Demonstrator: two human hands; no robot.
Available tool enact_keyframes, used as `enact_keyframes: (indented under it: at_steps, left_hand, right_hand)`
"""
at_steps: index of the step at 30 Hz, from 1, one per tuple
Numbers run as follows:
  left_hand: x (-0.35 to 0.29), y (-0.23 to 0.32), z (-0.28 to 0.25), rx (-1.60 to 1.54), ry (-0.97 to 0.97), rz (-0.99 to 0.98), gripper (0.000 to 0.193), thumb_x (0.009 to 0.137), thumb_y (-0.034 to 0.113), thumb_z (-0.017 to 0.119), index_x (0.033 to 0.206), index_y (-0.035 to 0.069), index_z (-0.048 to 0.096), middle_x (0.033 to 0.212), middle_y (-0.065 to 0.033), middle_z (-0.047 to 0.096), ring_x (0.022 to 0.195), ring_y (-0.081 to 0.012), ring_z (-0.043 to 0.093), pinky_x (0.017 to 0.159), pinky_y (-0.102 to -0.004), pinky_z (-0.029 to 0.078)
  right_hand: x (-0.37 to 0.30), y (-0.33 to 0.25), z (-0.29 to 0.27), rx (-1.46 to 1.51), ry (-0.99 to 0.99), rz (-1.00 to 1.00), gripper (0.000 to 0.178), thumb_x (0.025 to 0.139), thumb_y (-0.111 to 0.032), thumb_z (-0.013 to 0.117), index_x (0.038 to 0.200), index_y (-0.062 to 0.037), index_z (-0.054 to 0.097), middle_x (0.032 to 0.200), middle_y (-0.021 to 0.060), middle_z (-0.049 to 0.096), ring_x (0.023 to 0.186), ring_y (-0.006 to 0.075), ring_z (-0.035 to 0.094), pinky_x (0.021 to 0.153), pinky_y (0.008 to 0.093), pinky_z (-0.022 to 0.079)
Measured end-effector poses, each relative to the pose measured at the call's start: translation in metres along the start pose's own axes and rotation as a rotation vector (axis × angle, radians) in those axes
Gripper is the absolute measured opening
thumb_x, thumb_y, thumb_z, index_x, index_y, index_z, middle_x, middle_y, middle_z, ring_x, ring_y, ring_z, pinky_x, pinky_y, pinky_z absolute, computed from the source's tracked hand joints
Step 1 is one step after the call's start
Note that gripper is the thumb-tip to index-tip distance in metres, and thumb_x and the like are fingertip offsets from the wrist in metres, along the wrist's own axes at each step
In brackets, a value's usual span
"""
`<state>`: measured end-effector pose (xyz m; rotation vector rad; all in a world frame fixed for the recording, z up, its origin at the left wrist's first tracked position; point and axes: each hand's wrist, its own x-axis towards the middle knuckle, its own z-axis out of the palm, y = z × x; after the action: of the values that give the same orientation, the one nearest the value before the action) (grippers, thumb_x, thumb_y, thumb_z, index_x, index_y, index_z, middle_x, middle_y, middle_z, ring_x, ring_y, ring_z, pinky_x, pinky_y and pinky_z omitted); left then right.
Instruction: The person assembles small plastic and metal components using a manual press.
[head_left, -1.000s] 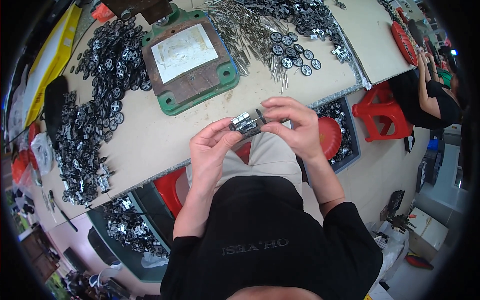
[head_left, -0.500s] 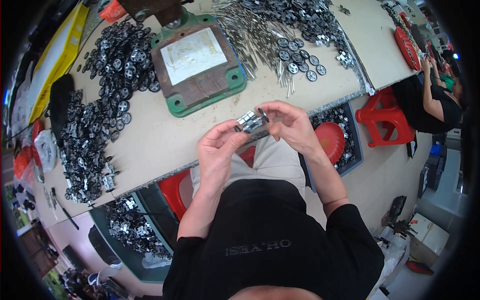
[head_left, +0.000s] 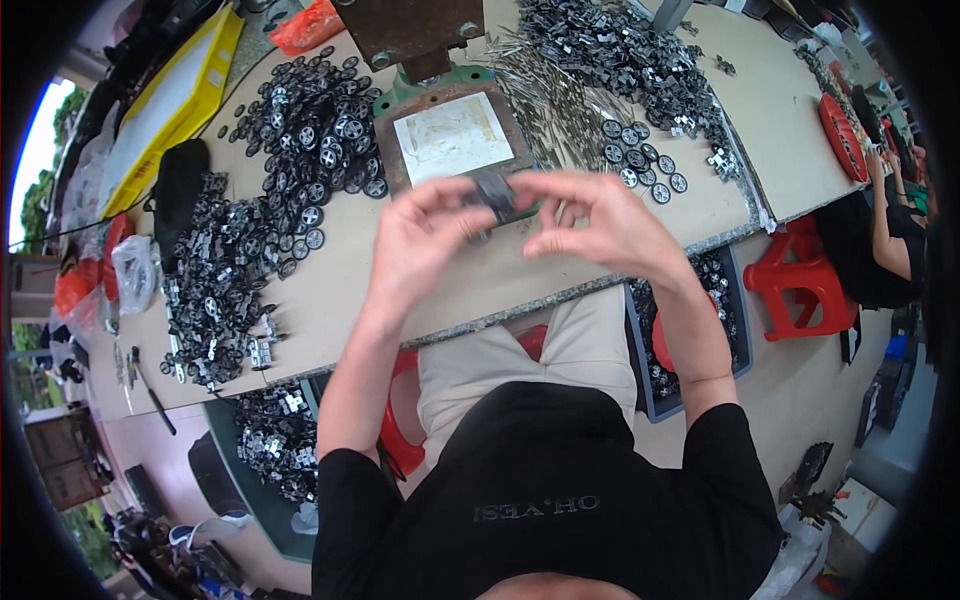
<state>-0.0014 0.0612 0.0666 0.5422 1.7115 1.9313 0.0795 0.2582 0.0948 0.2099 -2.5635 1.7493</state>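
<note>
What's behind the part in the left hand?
Behind the blurred dark part in the left hand lies a green machine base with a white sheet on top. The part, that hand and the right hand hide stretches of its near side.

I'm looking into a workshop: a heavy press (head_left: 435, 98), heaped small wheels (head_left: 318, 130) and metal rods (head_left: 550, 105) crowd the surface (head_left: 322, 288).

Pale tabletop (head_left: 340, 300) with a speckled edge: upper left, a heap of spoked black wheels (head_left: 310, 130); left, a heap of small black-and-silver parts (head_left: 215, 290); upper centre, a green-and-brown press base (head_left: 445, 97) with thin metal rods (head_left: 550, 105) just to its right; upper right, a cluster of loose wheels (head_left: 635, 159) below a heap of dark parts (head_left: 625, 65)
</note>
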Motion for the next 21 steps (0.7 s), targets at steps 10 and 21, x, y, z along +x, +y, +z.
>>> enact_keyframes:
  at_steps: [10, 21]
  left_hand:
    - [0.088, -0.019, -0.035, 0.424, 0.307, 0.258, 0.027, 0.075, 0.015, 0.069, 0.095, -0.001, 0.062, 0.084, -0.0076, 0.067, 0.081, -0.0125, 0.061, 0.074, -0.0252, 0.046]
    - [0.089, -0.017, -0.021, 0.551, 0.405, 0.369, 0.026, 0.067, 0.015, 0.071, 0.085, -0.002, 0.065, 0.102, -0.0171, 0.062, 0.089, -0.0262, 0.060, 0.083, -0.0332, 0.046]
  right_hand:
    - [-0.002, 0.028, -0.023, -0.223, 0.099, 0.113, 0.037, 0.076, -0.016, 0.071, 0.110, -0.0028, 0.063, 0.091, 0.0066, 0.066, 0.069, 0.0084, 0.055, 0.059, 0.0223, 0.045]
    - [0.053, -0.074, -0.209, -0.826, 0.519, -0.323, 0.020, 0.091, -0.015, 0.052, 0.097, 0.0014, 0.061, 0.085, 0.0078, 0.061, 0.073, 0.0107, 0.056, 0.068, 0.0277, 0.046]
